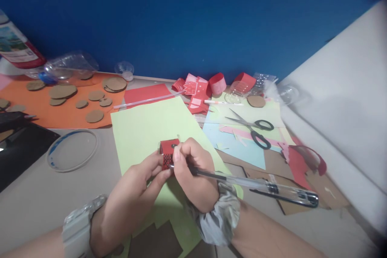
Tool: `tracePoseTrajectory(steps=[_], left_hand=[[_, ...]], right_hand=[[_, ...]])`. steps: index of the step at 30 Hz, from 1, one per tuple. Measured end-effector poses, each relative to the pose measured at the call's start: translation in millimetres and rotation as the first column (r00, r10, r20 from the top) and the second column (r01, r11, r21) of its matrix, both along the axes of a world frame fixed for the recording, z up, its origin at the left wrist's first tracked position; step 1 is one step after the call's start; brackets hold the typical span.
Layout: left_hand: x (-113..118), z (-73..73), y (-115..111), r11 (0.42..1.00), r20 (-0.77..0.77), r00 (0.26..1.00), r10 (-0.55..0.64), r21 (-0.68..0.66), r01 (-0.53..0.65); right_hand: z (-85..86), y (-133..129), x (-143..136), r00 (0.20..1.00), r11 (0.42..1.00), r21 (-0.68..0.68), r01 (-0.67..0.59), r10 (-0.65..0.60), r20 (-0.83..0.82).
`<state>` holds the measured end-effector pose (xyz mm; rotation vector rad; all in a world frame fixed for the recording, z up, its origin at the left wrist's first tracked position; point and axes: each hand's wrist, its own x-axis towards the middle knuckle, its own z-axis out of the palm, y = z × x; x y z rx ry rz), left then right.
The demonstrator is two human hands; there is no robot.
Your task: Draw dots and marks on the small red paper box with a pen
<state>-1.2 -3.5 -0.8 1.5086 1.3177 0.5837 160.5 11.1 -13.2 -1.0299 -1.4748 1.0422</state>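
Note:
A small red box (167, 150) with a black checked pattern on its front side is pinched between the thumb and fingers of my left hand (136, 187). My right hand (195, 175) closes on a clear pen (242, 179), whose dark tip touches the lower edge of the box. The pen's rear end points to the right. A small round dark spot shows on top of the box, beside my right fingertips. Both hands are over a light green sheet (151, 123).
Black-handled scissors (252, 127) lie on coloured paper at the right. Cardboard discs (63, 91) rest on an orange sheet (72, 117) at the left, near a plastic bottle (72, 66). A clear ring (72, 150), red paper pieces (198, 92) and cardboard scraps (155, 242) lie around.

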Motion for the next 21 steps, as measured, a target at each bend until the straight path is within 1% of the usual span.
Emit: tracePoseTrajectory(steps=[3,8,11,14,17,21], left_hand=[[1.3,0.7,0.6,1.000,0.010,1.000,0.008,0.000,-0.008],[0.1,-0.1,0.5,1.000,0.000,1.000,0.016,0.006,-0.016],[0.0,-0.4,0.2,1.000,0.008,1.000,0.022,0.016,-0.022],[0.4,-0.8,-0.3,0.999,0.022,0.999,0.041,0.011,-0.042],[-0.3,-2.1,-1.2,0.999,-0.017,0.999,0.048,0.003,-0.048],[-1.0,-2.9,-0.9,0.999,-0.060,0.998,0.037,0.008,-0.037]], right_hand=[[-0.1,-0.1,0.4,1.000,1.000,0.004,0.011,-0.011,0.006],[-1.4,-0.2,1.1,1.000,1.000,0.010,-0.008,0.008,0.008],[-0.7,-0.4,0.4,1.000,1.000,0.008,0.023,-0.023,0.004],[-0.2,-1.1,-0.2,0.999,0.997,0.056,0.047,-0.046,-0.007],[0.6,-1.2,-0.5,0.999,0.993,0.111,0.047,-0.046,-0.014],[2.2,0.0,-1.3,0.999,0.991,0.126,0.046,-0.046,-0.002]])
